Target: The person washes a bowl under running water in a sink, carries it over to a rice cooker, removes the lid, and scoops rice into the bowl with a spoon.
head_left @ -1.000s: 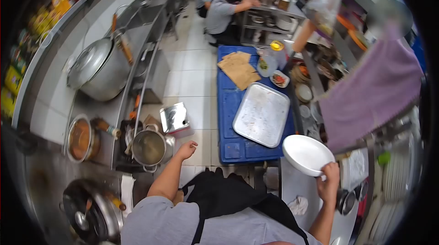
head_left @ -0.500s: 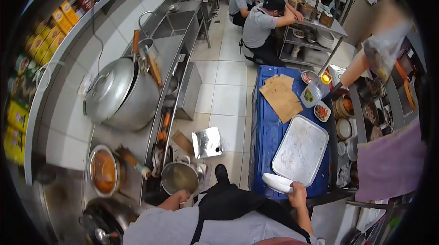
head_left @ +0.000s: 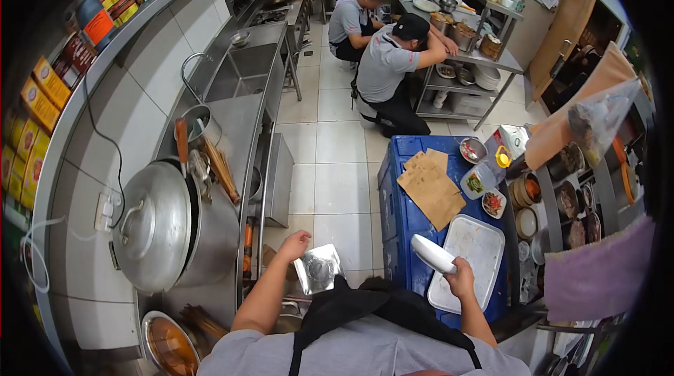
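My right hand (head_left: 461,278) grips a white bowl (head_left: 433,254) by its edge. The bowl is tilted, above the left side of a pale, smudged tray (head_left: 469,253) on a blue chest (head_left: 407,264). My left hand (head_left: 295,245) is raised over the floor with its fingers curled in, and I see nothing in them. Close beside it, lower down, is a shiny square metal piece (head_left: 319,267). My left forearm and apron mostly hide a metal pot (head_left: 288,321) beneath.
Brown cardboard (head_left: 430,186), a jug with a yellow cap (head_left: 503,157) and small dishes of food (head_left: 493,202) sit on the chest. A large lidded pot (head_left: 158,228) stands on the left counter. Two people (head_left: 390,70) crouch ahead by a steel table (head_left: 491,60).
My left hand has risen from beside the floor pot and moved forward. My right hand has lifted the bowl and tilted it more steeply. The view has shifted with my head.
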### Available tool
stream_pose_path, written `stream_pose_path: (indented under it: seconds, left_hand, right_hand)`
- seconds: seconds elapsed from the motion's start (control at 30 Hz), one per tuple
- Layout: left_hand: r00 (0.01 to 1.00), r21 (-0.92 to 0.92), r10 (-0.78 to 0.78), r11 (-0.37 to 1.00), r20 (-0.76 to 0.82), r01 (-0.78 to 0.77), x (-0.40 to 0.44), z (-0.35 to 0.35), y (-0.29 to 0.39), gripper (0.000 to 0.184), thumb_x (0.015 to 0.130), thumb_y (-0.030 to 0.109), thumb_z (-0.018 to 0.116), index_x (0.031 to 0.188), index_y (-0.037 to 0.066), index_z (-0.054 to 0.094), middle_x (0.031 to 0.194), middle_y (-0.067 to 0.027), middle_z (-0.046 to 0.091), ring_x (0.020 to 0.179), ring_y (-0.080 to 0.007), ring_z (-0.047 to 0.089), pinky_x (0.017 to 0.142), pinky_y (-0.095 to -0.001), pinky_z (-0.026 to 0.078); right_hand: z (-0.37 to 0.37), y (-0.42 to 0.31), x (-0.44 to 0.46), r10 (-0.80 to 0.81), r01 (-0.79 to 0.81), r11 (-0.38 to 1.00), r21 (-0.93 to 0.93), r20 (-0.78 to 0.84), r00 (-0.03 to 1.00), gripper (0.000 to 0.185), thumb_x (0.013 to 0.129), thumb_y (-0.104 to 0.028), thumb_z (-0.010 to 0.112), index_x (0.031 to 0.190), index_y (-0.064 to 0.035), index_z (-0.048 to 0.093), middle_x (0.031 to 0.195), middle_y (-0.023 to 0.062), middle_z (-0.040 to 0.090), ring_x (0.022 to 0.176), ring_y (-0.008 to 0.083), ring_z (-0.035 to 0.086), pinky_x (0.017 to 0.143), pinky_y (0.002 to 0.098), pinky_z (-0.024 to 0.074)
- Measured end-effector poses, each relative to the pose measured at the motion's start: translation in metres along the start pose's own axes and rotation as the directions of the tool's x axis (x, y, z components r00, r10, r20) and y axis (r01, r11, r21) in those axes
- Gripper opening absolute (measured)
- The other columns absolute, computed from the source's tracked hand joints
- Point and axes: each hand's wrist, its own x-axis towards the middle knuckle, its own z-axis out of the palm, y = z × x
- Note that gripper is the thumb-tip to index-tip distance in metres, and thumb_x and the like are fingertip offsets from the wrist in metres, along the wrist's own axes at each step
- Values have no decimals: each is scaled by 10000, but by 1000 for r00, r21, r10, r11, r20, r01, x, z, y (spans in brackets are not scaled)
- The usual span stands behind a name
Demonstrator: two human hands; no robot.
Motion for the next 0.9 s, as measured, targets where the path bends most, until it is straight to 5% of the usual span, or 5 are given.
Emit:
stream_pose_path:
  seconds: [0.3, 0.4, 0.43, 0.57, 0.9]
  left_hand:
    - [995, 135, 17, 990, 93, -30, 159, -16, 66, 299, 849, 132, 601, 1127, 30, 645, 1040, -135, 695, 961, -253, 658, 859, -352, 511]
    - [958, -286, -256, 916, 128, 282, 203, -33, -11, 211, 924, 186, 610, 1042, 17, 653, 741, -40, 636, 601, -142, 578, 533, -302, 469]
    - [956, 23, -290, 957, 36, 289, 203, -50, 36, 165, 924, 180, 608, 964, 24, 643, 690, -33, 616, 555, -143, 554, 498, -304, 454]
    - [730, -104, -664, 725, 161, 681, 221, -101, -43, 254, 903, 88, 536, 1105, -44, 614, 866, -139, 696, 801, -247, 682, 704, -367, 543]
    - [765, 92, -50, 986, -642, 141, 299, -206, 37, 313, 918, 170, 571, 1150, -26, 642, 1093, -223, 669, 978, -329, 615, 916, -408, 472]
  right_hand:
    - [61, 15, 197, -41, 26, 995, 100, 150, 988, 355, 638, -132, 800, 944, -62, 633, 975, 163, 651, 987, 376, 609, 872, 452, 488]
    - [41, -17, 291, -131, 129, 991, 25, 256, 958, 327, 690, -182, 773, 976, -98, 637, 1018, 121, 646, 1052, 341, 596, 905, 457, 476]
    - [34, -22, 321, -211, 218, 976, 2, 258, 943, 323, 705, -202, 767, 984, -107, 634, 1026, 107, 641, 1068, 330, 589, 910, 463, 470]
    - [1, -52, 411, -245, 258, 966, -32, 228, 942, 296, 733, -196, 751, 977, -125, 599, 996, 94, 606, 1036, 337, 571, 865, 499, 448]
    - [19, -180, 560, -455, 482, 871, -96, 211, 865, 272, 740, -157, 685, 996, -156, 593, 963, 43, 594, 1020, 263, 569, 804, 463, 418]
